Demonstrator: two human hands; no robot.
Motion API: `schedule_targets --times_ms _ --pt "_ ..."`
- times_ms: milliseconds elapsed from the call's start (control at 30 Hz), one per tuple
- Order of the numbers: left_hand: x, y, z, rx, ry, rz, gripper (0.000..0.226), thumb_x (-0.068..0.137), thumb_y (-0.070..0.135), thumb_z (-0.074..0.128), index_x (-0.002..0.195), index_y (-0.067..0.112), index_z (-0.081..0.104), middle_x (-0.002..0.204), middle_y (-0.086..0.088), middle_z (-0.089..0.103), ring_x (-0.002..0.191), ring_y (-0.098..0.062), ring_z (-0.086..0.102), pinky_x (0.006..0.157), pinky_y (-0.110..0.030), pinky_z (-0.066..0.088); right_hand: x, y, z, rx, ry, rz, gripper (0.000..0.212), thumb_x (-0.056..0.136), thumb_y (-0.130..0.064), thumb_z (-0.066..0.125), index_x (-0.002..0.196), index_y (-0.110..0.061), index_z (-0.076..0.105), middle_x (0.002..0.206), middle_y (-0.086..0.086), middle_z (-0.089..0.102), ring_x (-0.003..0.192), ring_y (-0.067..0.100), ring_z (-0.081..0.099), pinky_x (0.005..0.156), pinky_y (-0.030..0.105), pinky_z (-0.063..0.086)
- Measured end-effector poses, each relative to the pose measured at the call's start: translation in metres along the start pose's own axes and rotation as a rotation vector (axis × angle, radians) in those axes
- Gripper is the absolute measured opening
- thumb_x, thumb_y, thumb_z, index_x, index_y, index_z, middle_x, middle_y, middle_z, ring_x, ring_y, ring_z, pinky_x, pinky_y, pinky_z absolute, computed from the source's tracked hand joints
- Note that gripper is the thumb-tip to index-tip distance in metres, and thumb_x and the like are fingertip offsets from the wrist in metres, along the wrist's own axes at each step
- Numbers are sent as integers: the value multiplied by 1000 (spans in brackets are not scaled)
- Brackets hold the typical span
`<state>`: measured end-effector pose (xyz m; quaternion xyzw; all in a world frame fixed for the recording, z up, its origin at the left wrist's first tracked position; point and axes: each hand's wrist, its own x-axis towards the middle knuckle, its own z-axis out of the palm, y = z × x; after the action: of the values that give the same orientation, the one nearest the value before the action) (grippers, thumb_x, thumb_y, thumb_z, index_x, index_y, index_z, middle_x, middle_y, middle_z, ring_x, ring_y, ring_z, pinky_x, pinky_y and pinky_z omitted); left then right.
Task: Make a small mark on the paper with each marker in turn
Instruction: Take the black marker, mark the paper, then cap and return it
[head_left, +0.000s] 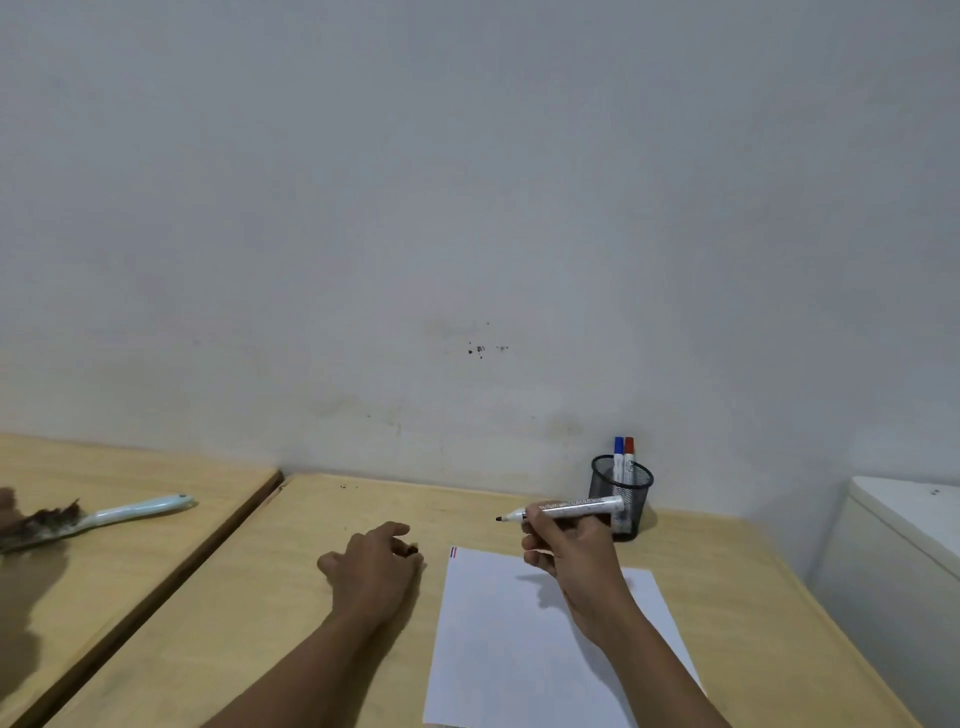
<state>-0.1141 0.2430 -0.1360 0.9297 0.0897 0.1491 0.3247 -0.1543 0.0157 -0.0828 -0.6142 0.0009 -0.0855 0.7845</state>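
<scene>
A white sheet of paper (524, 654) lies on the wooden desk, with short blue and red marks (454, 553) at its far left corner. My right hand (563, 545) holds an uncapped black marker (566, 509) above the paper's far edge, tip pointing left and clear of the sheet. My left hand (376, 564) rests on the desk left of the paper, fingers curled around a small dark cap (413, 549). A black mesh pen cup (622, 493) behind the right hand holds a blue marker (618, 457) and a red marker (629, 457).
The desk (291, 623) ends at the wall. A second wooden table (104, 571) stands to the left across a dark gap, with a light-blue-handled brush (104, 517) on it. A white cabinet (904, 545) stands at the right.
</scene>
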Motion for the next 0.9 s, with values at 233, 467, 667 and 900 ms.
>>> schedule_targets --times_ms 233,467,667,900 --pt "-38 2 2 200 76 458 27 80 56 58 101 39 59 104 21 58 100 -12 51 82 -37 24 22 34 21 -337 -65 -32 12 91 -10 67 80 -5 64 62 7 65 53 19 58 50 33 48" --pt "-57 8 2 410 -226 576 41 91 54 25 120 38 49 141 16 50 115 -17 40 83 -44 28 55 64 44 -426 -101 27 30 95 -29 65 79 -4 69 60 4 64 52 18 55 48 31 44" --pt "-56 0 7 361 -248 539 46 93 54 27 133 39 44 153 17 38 126 -14 32 87 -43 26 64 93 37 -618 -21 -73 39 94 -41 62 76 -7 71 63 5 73 55 14 67 61 41 57" --pt "-57 0 10 368 -241 527 47 91 55 28 133 40 45 151 18 40 126 -12 34 86 -43 27 63 95 38 -724 -53 -116 36 95 -41 62 79 -10 72 69 0 74 62 13 70 66 38 60"
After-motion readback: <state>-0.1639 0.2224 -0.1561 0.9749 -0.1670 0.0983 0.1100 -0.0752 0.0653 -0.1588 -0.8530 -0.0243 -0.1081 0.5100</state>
